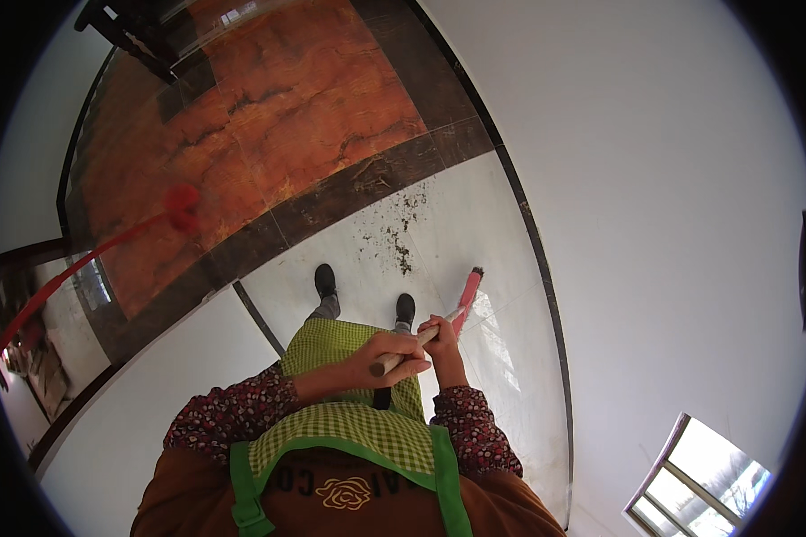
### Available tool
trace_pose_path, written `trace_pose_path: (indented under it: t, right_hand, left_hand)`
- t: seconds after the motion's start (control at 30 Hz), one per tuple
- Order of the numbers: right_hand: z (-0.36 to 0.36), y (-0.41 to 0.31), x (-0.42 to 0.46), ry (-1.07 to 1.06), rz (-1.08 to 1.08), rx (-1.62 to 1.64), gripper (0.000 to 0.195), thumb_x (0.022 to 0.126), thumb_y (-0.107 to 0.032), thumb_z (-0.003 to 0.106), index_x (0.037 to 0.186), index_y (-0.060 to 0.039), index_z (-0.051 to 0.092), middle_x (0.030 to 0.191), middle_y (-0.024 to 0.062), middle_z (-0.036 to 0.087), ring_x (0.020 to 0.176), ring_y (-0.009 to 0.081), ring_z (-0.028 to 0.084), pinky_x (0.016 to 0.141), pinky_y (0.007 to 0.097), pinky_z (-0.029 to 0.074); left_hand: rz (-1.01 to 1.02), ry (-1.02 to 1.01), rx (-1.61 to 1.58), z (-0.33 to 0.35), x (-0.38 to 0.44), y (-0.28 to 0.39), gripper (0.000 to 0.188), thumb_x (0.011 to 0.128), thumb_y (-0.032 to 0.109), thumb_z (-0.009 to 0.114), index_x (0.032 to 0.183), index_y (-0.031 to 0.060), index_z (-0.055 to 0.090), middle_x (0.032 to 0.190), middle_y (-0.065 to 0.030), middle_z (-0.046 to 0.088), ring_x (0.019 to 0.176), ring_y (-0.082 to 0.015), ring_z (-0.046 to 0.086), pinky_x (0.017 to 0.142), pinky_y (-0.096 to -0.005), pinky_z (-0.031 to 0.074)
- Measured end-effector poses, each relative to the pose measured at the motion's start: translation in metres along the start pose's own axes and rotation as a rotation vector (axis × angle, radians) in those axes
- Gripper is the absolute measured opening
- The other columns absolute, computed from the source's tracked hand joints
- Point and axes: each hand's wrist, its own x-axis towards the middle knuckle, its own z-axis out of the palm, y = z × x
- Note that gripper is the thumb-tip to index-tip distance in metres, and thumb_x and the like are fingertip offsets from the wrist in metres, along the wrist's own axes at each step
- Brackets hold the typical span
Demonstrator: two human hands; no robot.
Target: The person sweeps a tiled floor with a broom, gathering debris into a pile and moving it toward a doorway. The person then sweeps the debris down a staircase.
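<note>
Both hands grip the wooden handle of a broom with a pinkish-red head (468, 295). My left hand (393, 359) is closed around the handle (388, 364) near its top end. Lower down, my right hand (439, 335) is wrapped around the same handle. The broom head rests on the pale tile floor (443, 235), to the right of my feet, with dark bristles showing at its far tip. A scatter of dark dirt (401, 252) lies on the tiles ahead of my shoes, to the left of the broom head.
Beyond a dark tile border (369, 176) spreads an orange-brown marbled floor (295, 121). A white wall (645, 201) with a black skirting rises at right, with a window (702, 480) low down. Dark furniture legs (134, 43) stand far left. A red curved strip with a blurred pompom (183, 207) hangs at left.
</note>
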Motion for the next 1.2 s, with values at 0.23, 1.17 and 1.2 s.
trace_pose_path:
  t: [0.23,1.17,1.2]
  right_hand:
    - [0.015,0.066,0.075,-0.294,-0.137,-0.434,0.012,0.083,-0.014,0.052,0.076,-0.0060,0.046,0.068,0.0059,0.051,0.066,0.0190,0.052,0.065,0.0328,0.046]
    - [0.156,0.018,-0.006,-0.260,-0.156,0.202,0.025,0.081,-0.003,0.048,0.060,-0.0114,0.037,0.049,-0.0019,0.038,0.043,0.0112,0.039,0.046,0.0252,0.040]
    - [0.141,0.004,0.007,-0.190,-0.157,0.182,0.024,0.079,-0.002,0.047,0.060,-0.0114,0.037,0.049,-0.0011,0.037,0.043,0.0123,0.038,0.046,0.0259,0.041]
  left_hand:
    - [-0.167,0.100,0.086,-0.078,0.011,0.008,0.010,0.083,0.009,0.063,0.078,0.0004,0.060,0.064,0.0000,0.054,0.058,-0.0058,0.046,0.052,-0.0226,0.036]
    - [0.301,-0.282,0.225,-0.082,0.026,0.094,0.011,0.074,0.003,0.071,0.073,0.0037,0.059,0.059,-0.0028,0.052,0.056,-0.0177,0.050,0.076,-0.0375,0.046]
    - [0.262,-0.263,0.210,-0.076,0.032,0.078,0.010,0.075,0.003,0.069,0.073,0.0037,0.059,0.060,-0.0022,0.051,0.058,-0.0163,0.049,0.078,-0.0385,0.045]
